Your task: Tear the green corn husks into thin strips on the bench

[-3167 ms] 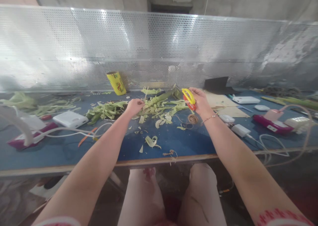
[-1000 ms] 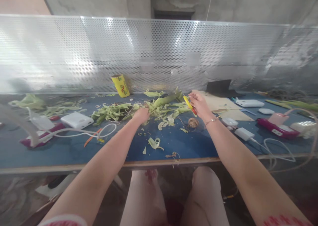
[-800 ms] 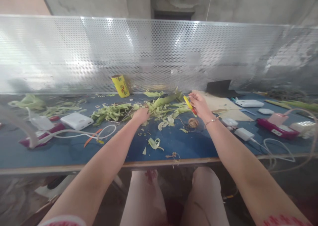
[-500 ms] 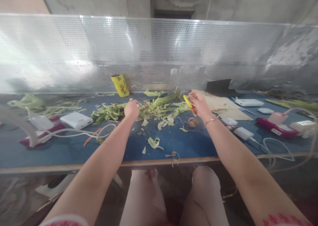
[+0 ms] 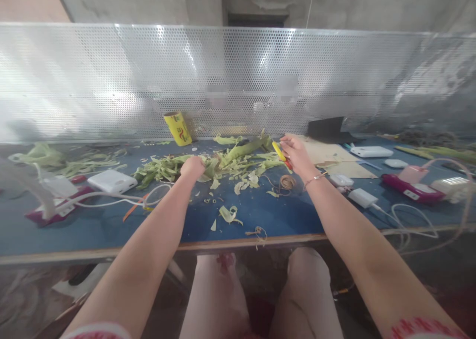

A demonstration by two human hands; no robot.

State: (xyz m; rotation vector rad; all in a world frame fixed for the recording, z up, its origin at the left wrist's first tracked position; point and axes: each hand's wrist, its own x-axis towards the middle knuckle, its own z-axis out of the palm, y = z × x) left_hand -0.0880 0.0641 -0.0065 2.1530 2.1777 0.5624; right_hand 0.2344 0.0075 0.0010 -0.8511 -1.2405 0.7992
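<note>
A long heap of green leaves and stalks [image 5: 241,153] lies across the middle of the blue table. My left hand [image 5: 193,169] is closed at the heap's left part, its fingers bent down into the greenery; what they hold is hidden. My right hand [image 5: 295,153] is at the heap's right end, closed on a small yellow and red tool [image 5: 278,151], which looks like a cutter. Below that hand lies a coil of brown twine [image 5: 287,182]. Leaf scraps [image 5: 229,214] are scattered nearer the table's front.
A yellow tube [image 5: 179,129] leans near the perforated metal screen [image 5: 148,76]. White power banks [image 5: 112,181], cables and a purple power strip [image 5: 412,187] lie at the sides. Brown cardboard [image 5: 330,154] is beyond my right wrist.
My left hand has moved slightly down and left at the greenery. My right hand still holds the tool, nearly in the same place. The whole view has shifted a little.
</note>
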